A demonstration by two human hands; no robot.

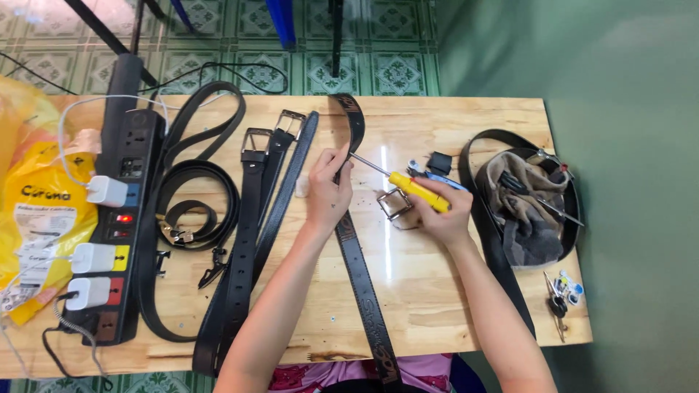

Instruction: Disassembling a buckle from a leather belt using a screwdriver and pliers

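My left hand point(329, 191) presses down on a dark patterned belt point(362, 284) that runs across the wooden table point(437, 291) from the far edge to my lap. My right hand point(439, 211) grips a screwdriver with a yellow handle point(416, 191); its metal shaft points left, the tip touching the belt by my left fingertips. A square metal buckle point(393, 203) lies on the table just under the screwdriver handle, beside my right hand.
Several black belts point(244, 240) lie at the left, two with silver buckles point(256, 140). A black power strip point(120, 218) with white chargers sits further left, beside a yellow plastic bag point(36, 218). A grey cloth point(528, 211) with tools and keys point(561, 291) lie right.
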